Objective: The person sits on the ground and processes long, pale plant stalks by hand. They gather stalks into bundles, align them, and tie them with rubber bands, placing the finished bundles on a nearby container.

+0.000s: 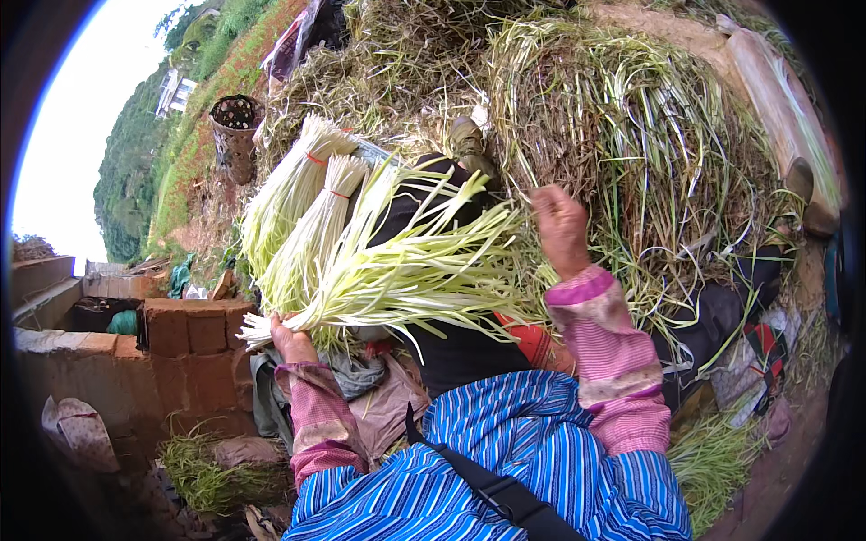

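My left hand (295,340) grips a loose bunch of yellow chives (406,277) near its white stalk ends. The pale leaves fan out to the right across my dark-clothed lap. My right hand (563,230) is raised just past the leaf tips, beside a heap of withered leaves (636,135). Its fingers are curled in. A thin pale strand lies at the fingertips, and whether they hold it I cannot tell. Beyond the bunch rest two tied bundles, a nearer one (325,216) and a farther one (287,189), each with a red band around its white stalks.
A dark woven basket (235,138) stands at the far left. A brick wall (196,338) runs along my left side. Loose green leaves (216,470) lie below it, with more leaves (710,460) at lower right. A shoe (798,179) and dark-clothed leg show at right.
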Motion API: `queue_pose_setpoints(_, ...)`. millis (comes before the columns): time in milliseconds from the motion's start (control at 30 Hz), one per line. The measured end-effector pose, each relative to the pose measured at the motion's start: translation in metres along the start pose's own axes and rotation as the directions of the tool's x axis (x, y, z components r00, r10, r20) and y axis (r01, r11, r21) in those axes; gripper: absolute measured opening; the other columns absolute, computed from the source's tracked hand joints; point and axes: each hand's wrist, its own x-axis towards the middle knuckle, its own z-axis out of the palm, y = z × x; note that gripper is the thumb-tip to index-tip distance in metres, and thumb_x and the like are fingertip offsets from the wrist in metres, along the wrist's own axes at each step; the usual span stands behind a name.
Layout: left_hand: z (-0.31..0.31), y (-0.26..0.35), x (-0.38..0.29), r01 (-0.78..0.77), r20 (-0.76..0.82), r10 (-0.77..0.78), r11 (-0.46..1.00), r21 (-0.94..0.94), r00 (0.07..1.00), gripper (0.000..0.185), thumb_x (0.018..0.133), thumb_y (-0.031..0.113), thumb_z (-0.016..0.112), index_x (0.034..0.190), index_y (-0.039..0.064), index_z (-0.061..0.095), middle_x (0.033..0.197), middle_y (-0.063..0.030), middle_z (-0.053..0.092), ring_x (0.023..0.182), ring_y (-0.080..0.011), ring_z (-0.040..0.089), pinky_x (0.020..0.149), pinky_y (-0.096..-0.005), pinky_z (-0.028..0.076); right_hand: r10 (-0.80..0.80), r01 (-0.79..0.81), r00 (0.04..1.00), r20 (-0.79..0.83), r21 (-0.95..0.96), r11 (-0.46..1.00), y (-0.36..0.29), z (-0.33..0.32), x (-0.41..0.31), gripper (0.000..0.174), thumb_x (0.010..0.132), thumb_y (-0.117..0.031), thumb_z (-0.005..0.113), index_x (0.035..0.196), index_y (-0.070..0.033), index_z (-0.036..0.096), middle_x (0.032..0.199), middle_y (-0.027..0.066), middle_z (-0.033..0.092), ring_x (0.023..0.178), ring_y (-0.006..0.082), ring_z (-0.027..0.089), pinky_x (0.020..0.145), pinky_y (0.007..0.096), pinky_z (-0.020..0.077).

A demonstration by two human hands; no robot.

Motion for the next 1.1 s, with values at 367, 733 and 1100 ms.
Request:
queue_pose_setpoints(367, -0.019, -0.022, 0.028, 0.070, 0.090, -0.070, 0.997, -0.007, 0.993, 0.022, 0.086, 0.028, 0.052, 0.079, 0.008, 0.046, 0.062, -0.0021, 0.046, 0.058, -0.0180, 0.047, 0.063, -0.0367, 0.046, 0.116, -0.247, 0.908, 0.402, 0.293, 0.924, -0.028, -0.090, -0.047, 0.014, 0.081, -0.009, 0.063, 0.093, -0.002, 0.062, 0.077, 0.0007, 0.062, 0.066, 0.0063, 0.056, 0.054, 0.0203, 0.0457)
queue_pose_setpoints(733, 0.004, -0.010, -0.011, 0.100, 0.062, -0.094, 0.991, -0.086, 0.994, 0.026, 0.089, 0.025, 0.049, 0.070, 0.011, 0.039, 0.054, -0.0005, 0.040, 0.049, -0.0137, 0.043, 0.050, -0.0295, 0.043, -0.304, 0.468, 0.845, 0.440, -0.334, 0.818, -0.074, 0.015, -0.071, 0.036, 0.075, -0.042, 0.062, 0.072, -0.008, 0.053, 0.058, 0.0070, 0.057, 0.049, 0.0214, 0.059, 0.042, 0.0314, 0.0440)
queue_pose_setpoints(1100, 0.004, -0.018, -0.005, 0.141, 0.091, -0.134, 0.987, -0.074, 0.987, 0.024, 0.088, 0.026, 0.049, 0.073, 0.011, 0.039, 0.056, 0.0001, 0.041, 0.052, -0.0144, 0.043, 0.054, -0.0313, 0.043, -0.482, 0.669, 0.722, 0.496, -0.320, 0.671, 0.010, 0.048, -0.066, 0.019, 0.072, -0.023, 0.065, 0.065, -0.009, 0.054, 0.058, 0.0080, 0.058, 0.054, 0.0219, 0.060, 0.047, 0.0336, 0.0470)
